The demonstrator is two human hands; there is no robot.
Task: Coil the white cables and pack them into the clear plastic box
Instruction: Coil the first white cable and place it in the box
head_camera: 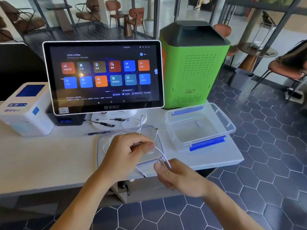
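Observation:
Thin white cables [132, 128] lie tangled on the clear box lid [106, 138] in the middle of the white counter. My left hand [126, 151] pinches a cable strand between thumb and forefinger above the lid. My right hand [176, 176] holds a few folded loops of the same cable just past the counter's front edge. A cable plug [144, 175] hangs below between the hands. The clear plastic box [230, 130] with blue clips stands open to the right, with nothing in it but a small label on the bottom.
A touchscreen terminal [104, 75] stands behind the lid, with pens [103, 124] at its base. A white label printer [26, 108] is at the left, a green machine [194, 63] at the back right. The counter's right edge drops to a tiled floor.

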